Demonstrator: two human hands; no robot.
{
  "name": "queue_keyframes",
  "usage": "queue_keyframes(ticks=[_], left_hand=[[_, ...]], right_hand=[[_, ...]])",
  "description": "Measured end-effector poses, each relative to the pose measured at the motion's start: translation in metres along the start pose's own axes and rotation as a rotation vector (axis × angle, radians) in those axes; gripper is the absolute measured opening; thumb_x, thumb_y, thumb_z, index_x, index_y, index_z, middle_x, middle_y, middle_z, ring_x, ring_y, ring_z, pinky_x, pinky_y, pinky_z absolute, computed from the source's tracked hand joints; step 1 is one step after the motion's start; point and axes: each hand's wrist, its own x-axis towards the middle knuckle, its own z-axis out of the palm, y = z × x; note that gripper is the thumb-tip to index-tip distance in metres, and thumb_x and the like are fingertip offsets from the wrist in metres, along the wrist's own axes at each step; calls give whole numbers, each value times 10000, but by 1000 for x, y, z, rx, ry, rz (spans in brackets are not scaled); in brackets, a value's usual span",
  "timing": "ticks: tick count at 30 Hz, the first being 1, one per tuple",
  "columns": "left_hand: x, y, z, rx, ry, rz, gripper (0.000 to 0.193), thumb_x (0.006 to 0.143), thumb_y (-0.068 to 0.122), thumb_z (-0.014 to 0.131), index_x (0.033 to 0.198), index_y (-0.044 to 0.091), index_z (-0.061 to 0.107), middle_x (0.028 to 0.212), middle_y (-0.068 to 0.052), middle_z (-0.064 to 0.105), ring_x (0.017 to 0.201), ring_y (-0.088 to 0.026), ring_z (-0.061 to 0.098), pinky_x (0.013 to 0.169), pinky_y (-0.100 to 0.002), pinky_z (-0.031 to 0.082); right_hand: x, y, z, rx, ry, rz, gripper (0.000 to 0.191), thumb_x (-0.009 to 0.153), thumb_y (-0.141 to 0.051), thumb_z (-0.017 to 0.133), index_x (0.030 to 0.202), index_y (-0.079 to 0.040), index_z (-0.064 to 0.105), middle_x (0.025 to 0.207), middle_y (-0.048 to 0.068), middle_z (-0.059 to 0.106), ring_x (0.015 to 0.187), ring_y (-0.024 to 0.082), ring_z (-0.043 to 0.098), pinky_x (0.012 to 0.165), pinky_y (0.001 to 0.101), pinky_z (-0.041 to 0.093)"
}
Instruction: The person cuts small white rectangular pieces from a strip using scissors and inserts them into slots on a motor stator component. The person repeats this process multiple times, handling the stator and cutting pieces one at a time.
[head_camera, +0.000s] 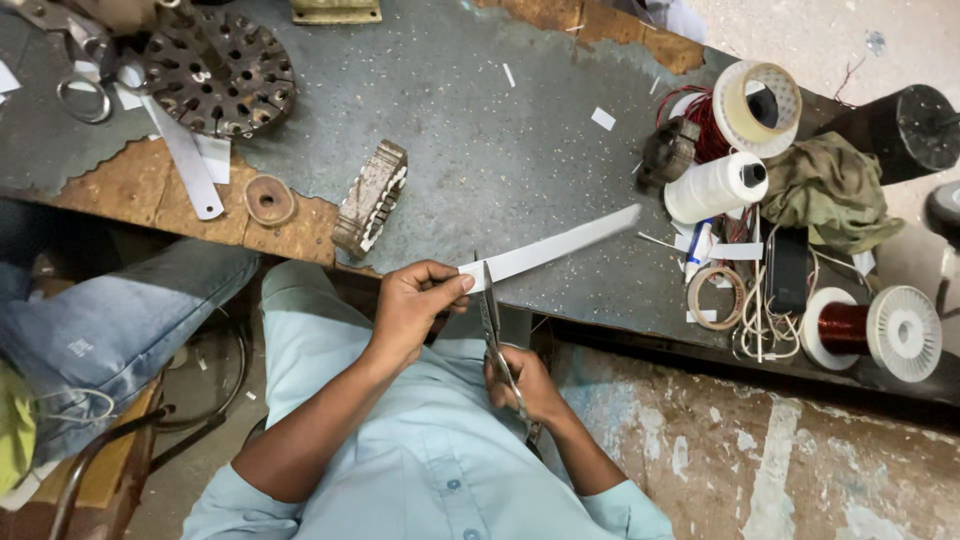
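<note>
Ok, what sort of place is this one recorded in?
Probably a small motor or fan repair workshop. A worn workbench carries a slotted round metal core and a spool of copper wire, while the person's hands cut a white strip with scissors.

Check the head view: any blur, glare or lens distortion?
Head view: far end of the paper strip is motion-blurred; left hand, right hand and scissors are sharp; light is soft and even, no glare; the workbench edges bow, wide-angle distortion.
</note>
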Motion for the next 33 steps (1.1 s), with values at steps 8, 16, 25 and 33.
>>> queue_keyframes(ticks=[8, 16, 25, 33], left_hand=[[-2, -1, -6, -29, 26, -32, 146, 885, 103, 792, 938, -23, 740, 796, -72, 741, 668, -96, 684, 601, -242, 568], [-2, 3, -6, 6, 31, 20, 165, 921, 68, 785, 1002, -65, 729, 862, -88, 744, 726, -112, 691, 672, -253, 578], [4, 28, -3, 47, 42, 215, 500, 885, 5, 700, 1370, 35, 582, 987, -80, 732, 882, -108, 713, 777, -269, 647], [6, 36, 5, 23, 14, 204, 274, 918, 10, 740, 1185, -49, 726, 939, -78, 739, 807, -105, 702, 730, -268, 621]], right_hand=[[-3, 19, 7, -12, 24, -65, 147, 856, -112, 705, 835, -56, 571, 710, -40, 556, 633, 55, 511, 558, 235, 426], [-4, 19, 10, -77, 81, -39, 110, 863, -58, 685, 815, -52, 586, 708, -11, 659, 649, 74, 621, 587, 246, 504], [8, 7, 6, 84, 84, -87, 130, 847, -55, 729, 856, -59, 599, 679, -12, 589, 615, 92, 562, 580, 257, 474], [15, -3, 13, 55, -23, -111, 178, 779, -158, 713, 867, -68, 588, 772, -18, 609, 712, 78, 591, 646, 252, 504]])
